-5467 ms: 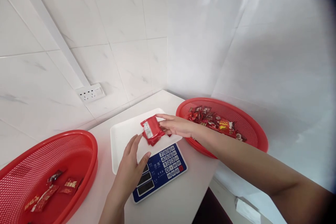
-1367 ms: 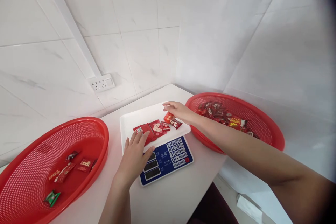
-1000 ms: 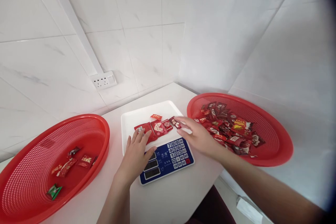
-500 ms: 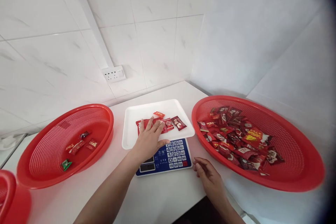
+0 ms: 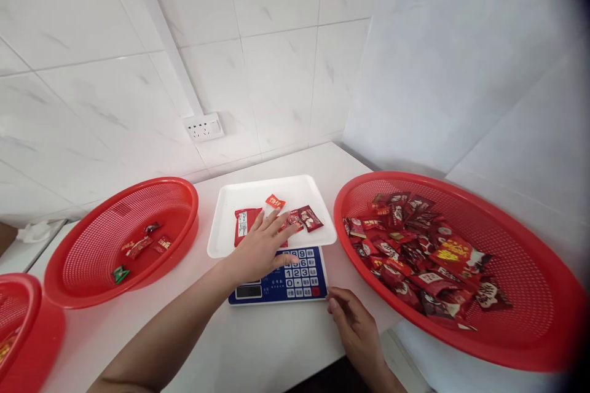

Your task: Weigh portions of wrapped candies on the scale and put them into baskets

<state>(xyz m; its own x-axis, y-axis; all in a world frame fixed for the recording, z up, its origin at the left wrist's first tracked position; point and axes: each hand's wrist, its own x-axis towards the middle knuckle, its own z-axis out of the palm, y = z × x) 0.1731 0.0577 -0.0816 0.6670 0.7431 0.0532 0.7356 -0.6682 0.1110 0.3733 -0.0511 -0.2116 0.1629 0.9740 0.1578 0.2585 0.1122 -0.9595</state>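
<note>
My left hand (image 5: 258, 249), fingers spread, lies over the near part of the white tray (image 5: 221, 239) of a digital scale and partly covers its blue keypad panel (image 5: 302, 285). Under and around the fingers are a larger red packet (image 5: 243, 228) with a white label, a small orange-red packet (image 5: 275, 201), a red packet (image 5: 295, 221) and a dark maroon packet (image 5: 310, 218). Whether the fingertips press on any packet is hard to see. My right hand (image 5: 353, 322) rests by the scale's near right corner, fingers curled in, with nothing visible in them.
To the right stands a red perforated basket (image 5: 530, 264) with many wrapped snacks. A similar basket (image 5: 83, 258) on the left holds several packets, one green. Another red basket (image 5: 43, 325) is cut off at lower left. A wall socket (image 5: 203, 128) is behind.
My left hand has drawn back slightly towards me and to the right over the tray, uncovering more of the larger red packet. My right hand stays by the scale corner. The view has shifted.
</note>
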